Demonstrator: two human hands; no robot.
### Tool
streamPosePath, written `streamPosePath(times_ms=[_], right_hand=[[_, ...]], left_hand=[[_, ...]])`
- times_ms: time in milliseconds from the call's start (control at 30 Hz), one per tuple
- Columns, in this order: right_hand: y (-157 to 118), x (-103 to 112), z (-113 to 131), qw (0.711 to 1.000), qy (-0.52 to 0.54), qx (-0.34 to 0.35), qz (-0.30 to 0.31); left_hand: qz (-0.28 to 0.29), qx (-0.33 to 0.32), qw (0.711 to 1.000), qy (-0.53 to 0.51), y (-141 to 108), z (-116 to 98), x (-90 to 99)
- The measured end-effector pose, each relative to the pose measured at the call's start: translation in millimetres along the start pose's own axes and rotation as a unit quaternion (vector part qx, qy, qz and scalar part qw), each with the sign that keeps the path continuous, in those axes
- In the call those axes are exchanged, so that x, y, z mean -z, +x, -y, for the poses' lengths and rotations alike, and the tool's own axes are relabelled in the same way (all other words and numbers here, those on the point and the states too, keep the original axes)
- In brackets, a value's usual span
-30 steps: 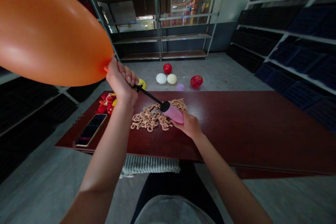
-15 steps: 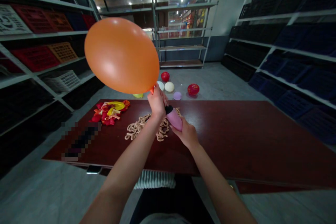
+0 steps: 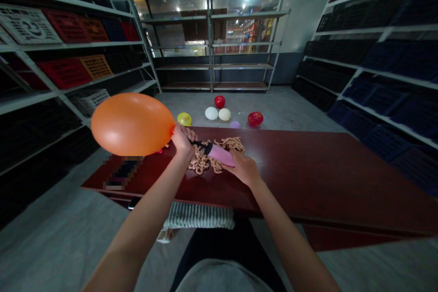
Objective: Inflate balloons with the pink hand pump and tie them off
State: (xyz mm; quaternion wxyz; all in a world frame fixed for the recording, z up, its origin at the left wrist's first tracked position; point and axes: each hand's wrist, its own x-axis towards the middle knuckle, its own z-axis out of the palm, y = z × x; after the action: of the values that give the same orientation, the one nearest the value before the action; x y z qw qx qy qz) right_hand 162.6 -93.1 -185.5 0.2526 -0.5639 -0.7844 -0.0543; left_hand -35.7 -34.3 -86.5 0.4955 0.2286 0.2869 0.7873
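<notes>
A large inflated orange balloon (image 3: 133,124) lies sideways to the left, its neck pinched in my left hand (image 3: 183,140). My right hand (image 3: 243,166) is wrapped round the pink body of a balloon hand pump (image 3: 220,154). The pump's black end and thin black stem point left and reach my left hand; whether the balloon's neck sits on the nozzle is hidden by the fingers. Beneath the pump, a heap of beige, twisted long balloons (image 3: 200,162) lies on the dark red table (image 3: 308,169).
A blurred-out dark object (image 3: 123,173) lies at the table's left. On the floor beyond are yellow (image 3: 184,119), white (image 3: 211,113), cream (image 3: 225,114) and red balloons (image 3: 255,119). Racks with crates (image 3: 65,26) flank both sides; a metal shelf (image 3: 209,66) stands behind.
The orange balloon has swung down and left with my left hand, now covering most of the red and yellow pile. The pump has tilted flatter, and its black stem shows between my hands.
</notes>
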Motion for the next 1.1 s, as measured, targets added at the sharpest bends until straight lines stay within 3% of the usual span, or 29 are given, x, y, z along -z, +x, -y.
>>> streamPosePath(times_ms=[267, 400, 500, 667, 833, 1000, 1100], right_hand=[[-0.9, 2.6, 1.3, 1.0, 0.011, 0.018, 0.011], [0.4, -1.5, 1.2, 1.0, 0.027, 0.013, 0.005], [1.3, -5.7, -2.8, 0.999, 0.042, 0.002, 0.001], [1.2, -9.8, -16.0, 0.995, 0.086, -0.043, -0.024], [1.9, -12.0, -22.1, 0.989, 0.119, -0.079, -0.03], [3.1, -12.3, -23.2, 0.984, 0.13, -0.113, -0.038], [3.5, -11.3, -24.1, 0.984, 0.13, -0.114, -0.037]], left_hand=[[-0.027, -0.014, 1.0, 0.007, 24.5, -64.7, 16.4], [-0.018, -0.019, 1.0, 0.014, 25.1, -92.5, 2.1], [0.011, -0.044, 0.999, 0.016, 19.5, -94.9, -21.0], [0.056, -0.087, 0.995, 0.015, 10.4, -66.2, -67.9], [0.133, -0.075, 0.987, 0.041, 4.3, -17.6, -102.3], [0.141, -0.012, 0.988, 0.063, -9.6, 37.2, -106.7], [0.138, 0.008, 0.988, 0.062, -18.8, 53.1, -102.3]])
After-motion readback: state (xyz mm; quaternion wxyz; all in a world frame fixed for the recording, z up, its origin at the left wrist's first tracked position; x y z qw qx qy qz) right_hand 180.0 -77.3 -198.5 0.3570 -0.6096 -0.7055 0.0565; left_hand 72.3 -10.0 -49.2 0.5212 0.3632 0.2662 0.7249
